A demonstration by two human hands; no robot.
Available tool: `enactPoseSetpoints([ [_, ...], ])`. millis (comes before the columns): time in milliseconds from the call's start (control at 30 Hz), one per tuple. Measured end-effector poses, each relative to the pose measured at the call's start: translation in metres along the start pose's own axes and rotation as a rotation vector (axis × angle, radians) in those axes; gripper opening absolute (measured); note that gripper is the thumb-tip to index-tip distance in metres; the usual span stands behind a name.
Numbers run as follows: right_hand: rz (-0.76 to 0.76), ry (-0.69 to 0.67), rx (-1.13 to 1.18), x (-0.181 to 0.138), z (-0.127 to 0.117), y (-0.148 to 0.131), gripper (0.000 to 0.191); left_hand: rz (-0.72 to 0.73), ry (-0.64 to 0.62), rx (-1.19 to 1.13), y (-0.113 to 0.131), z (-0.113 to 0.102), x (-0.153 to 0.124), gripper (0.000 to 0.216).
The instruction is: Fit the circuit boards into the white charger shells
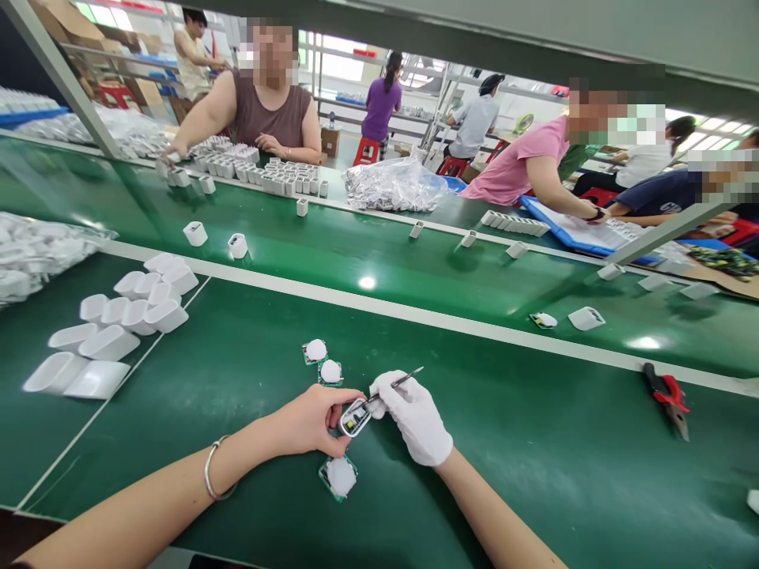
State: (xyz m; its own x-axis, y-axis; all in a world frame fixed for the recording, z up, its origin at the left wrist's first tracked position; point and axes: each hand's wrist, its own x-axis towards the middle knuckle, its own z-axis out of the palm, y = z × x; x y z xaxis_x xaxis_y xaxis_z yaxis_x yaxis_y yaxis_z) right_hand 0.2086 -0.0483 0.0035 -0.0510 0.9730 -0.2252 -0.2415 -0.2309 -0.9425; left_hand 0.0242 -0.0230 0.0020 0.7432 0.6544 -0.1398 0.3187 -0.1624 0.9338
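Bangle (214, 470) at my wrist, left hand (308, 425) fingers clasped a casing (354, 417), gloved right hand (417, 425) fingers pinched tweezers (396, 385).

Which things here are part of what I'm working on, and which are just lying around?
In use: oval part in left hand; tweezers in gloved right hand; three padded boards close by.
Lying about: red pliers; white shells piled left; loose shells on belt.
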Motion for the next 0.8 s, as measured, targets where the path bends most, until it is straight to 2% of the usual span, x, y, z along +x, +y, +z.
enactPoseSetpoints([
  [133,-0.015,-0.066,-0.006,-0.001,-0.003,-0.003,0.029,0.002,-0.005,-0.002,0.000,-0.001,0.000,0.051],
  [300,0.003,-0.079,-0.039,-0.001,0.003,-0.006,0.027,0.004,-0.011,-0.019,0.001,-0.001,0.000,0.043],
  [367,-0.005,-0.031,-0.008,0.002,0.001,-0.008,0.028,0.012,-0.017,-0.019,0.001,0.000,0.000,0.040],
  [500,-0.106,0.198,0.070,0.011,-0.019,-0.014,0.030,0.026,-0.020,-0.007,0.002,0.000,-0.001,0.046],
  [600,-0.002,0.210,-0.332,0.014,-0.038,-0.019,0.027,0.044,-0.027,0.028,0.002,-0.001,-0.001,0.051],
  [700,0.115,0.189,-0.772,0.009,-0.043,-0.023,0.019,0.053,-0.032,0.098,0.001,-0.003,-0.003,0.055],
  [767,0.094,0.262,-1.020,0.001,-0.035,-0.026,0.020,0.063,-0.028,0.156,0.002,-0.008,-0.007,0.062],
  [800,0.036,0.284,-1.143,-0.003,-0.029,-0.029,0.025,0.076,-0.023,0.186,0.003,-0.013,-0.009,0.064],
])
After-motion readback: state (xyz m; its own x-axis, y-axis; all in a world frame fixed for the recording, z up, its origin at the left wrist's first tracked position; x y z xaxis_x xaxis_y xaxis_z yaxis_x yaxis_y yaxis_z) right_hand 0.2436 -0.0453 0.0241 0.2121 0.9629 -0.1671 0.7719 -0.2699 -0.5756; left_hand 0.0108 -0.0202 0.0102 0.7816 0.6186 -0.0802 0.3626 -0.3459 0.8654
